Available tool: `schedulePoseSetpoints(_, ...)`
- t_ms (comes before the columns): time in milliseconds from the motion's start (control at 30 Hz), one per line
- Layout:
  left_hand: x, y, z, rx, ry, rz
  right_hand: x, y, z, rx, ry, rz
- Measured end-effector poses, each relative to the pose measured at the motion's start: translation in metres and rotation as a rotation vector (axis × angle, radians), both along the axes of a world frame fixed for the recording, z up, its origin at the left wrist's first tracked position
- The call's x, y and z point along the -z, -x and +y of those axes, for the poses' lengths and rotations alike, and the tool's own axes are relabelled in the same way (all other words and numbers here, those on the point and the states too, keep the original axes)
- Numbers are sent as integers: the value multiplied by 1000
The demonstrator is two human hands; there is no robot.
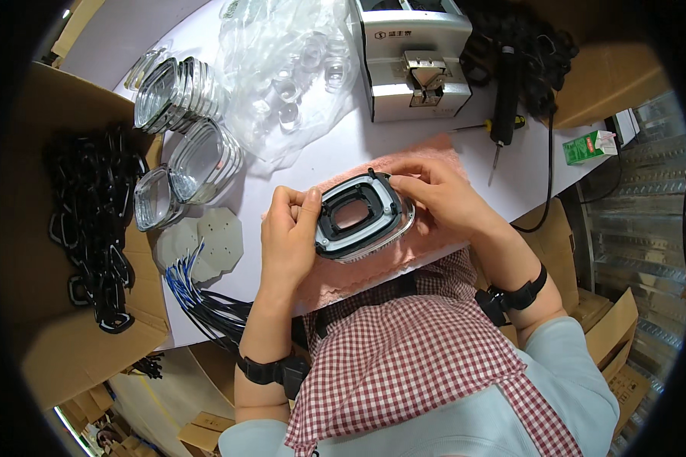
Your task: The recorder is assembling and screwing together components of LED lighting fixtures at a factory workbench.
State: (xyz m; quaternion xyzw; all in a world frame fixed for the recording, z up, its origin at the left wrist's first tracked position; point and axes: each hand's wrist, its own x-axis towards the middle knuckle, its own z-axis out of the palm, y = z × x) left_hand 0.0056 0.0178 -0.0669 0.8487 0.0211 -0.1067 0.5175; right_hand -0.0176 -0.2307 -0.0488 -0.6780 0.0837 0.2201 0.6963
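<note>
My left hand [288, 238] grips the left side of a rounded black and grey lamp housing [358, 242], its thumb on the rim. Fingers of my right hand [443, 199] close round the opposite side, near the upper right corner. An opening shows in the middle of the housing, with small screw posts about the ring. Along its right and lower edge a clear cover [408, 221] shows beneath. Both hands hold the piece over a pink cloth [438, 156] on the white table [320, 141]. Some right fingertips are hidden behind the piece.
Stacked clear covers [160, 99] and a plastic bag [263, 141] of clear parts lie left. Grey plates [222, 242] and cables [206, 308] are nearer. A metal machine [389, 72], electric screwdriver [504, 103] and green carton [585, 148] stand beyond. Black frames [99, 206] fill a cardboard box [61, 358].
</note>
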Motion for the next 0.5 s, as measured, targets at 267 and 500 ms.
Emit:
schedulePoseSetpoints(267,-4,13,-7,-4,-209,-174,21,16,6,-7,-24,-216)
schedulePoseSetpoints(500,-16,21,-11,55,-336,-188,16,19,12,7,95,-232)
